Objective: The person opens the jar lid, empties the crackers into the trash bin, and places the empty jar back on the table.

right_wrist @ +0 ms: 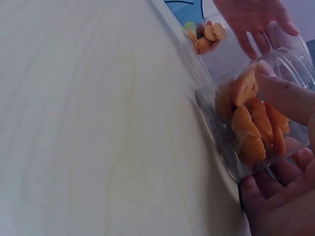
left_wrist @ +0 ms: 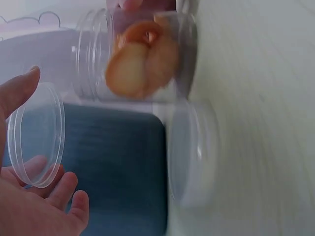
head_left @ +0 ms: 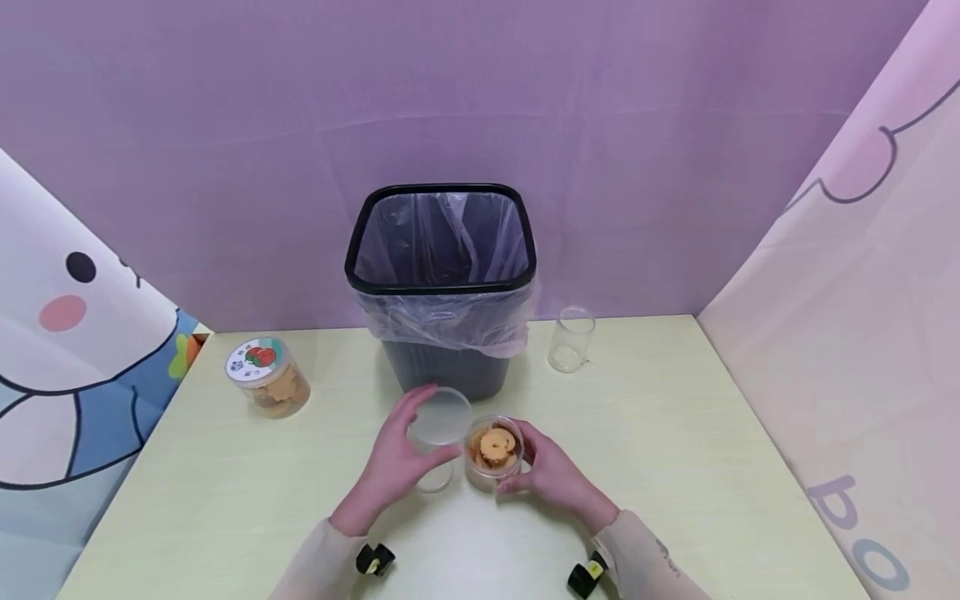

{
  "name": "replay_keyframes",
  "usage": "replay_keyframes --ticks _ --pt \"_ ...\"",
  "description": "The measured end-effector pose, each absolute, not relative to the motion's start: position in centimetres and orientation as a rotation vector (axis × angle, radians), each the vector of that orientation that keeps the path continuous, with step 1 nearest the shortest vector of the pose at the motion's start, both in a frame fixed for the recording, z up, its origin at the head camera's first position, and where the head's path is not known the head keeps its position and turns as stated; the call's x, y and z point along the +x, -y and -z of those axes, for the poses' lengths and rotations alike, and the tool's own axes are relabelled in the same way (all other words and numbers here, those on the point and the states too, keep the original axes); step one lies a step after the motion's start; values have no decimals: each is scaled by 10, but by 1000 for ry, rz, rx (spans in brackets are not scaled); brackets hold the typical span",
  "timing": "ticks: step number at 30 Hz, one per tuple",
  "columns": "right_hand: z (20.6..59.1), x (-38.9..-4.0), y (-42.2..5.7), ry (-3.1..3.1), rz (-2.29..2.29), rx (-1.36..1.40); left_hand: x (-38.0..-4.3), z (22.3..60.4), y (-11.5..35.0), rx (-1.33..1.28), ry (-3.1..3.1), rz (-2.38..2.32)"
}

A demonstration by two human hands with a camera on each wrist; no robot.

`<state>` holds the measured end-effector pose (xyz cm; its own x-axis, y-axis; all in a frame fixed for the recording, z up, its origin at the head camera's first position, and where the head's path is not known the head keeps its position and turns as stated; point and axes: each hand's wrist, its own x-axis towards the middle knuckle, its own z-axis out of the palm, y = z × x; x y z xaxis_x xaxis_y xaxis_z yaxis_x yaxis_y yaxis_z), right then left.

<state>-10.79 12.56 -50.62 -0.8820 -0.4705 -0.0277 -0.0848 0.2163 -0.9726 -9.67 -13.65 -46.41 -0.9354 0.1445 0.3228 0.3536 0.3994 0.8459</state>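
Observation:
My left hand (head_left: 397,458) holds a thin clear plastic lid (head_left: 444,417) by its edge, thumb on one side and fingers on the other. Beneath that hand, a second, whitish round lid (left_wrist: 194,155) lies on the table. My right hand (head_left: 551,471) grips a clear plastic jar (right_wrist: 256,118) around its side, the thumb across the wall and fingers behind. This jar stands upright with its top uncovered. Inside are orange-brown, baked-looking snack pieces (head_left: 498,447). The lid in my left hand is just left of the jar's rim.
A dark grey bin (head_left: 442,362) with a black rim and a clear bag stands behind the hands. At the left is a lidded jar (head_left: 270,379) of similar pieces with a tomato picture on top. An empty clear jar (head_left: 572,340) stands right of the bin, near the table's back edge.

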Motion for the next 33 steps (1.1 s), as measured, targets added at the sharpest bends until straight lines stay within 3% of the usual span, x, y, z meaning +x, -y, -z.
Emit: replay_keyframes --ticks 13,23,33 --pt "503 -105 -124 -2162 1727 -519 -102 485 183 -236 2482 1494" --pt "506 -106 -124 -2145 1724 -488 -103 494 192 -67 2692 1404" --pt "507 -107 -125 -2168 1716 -487 -106 499 196 -71 2754 1397"
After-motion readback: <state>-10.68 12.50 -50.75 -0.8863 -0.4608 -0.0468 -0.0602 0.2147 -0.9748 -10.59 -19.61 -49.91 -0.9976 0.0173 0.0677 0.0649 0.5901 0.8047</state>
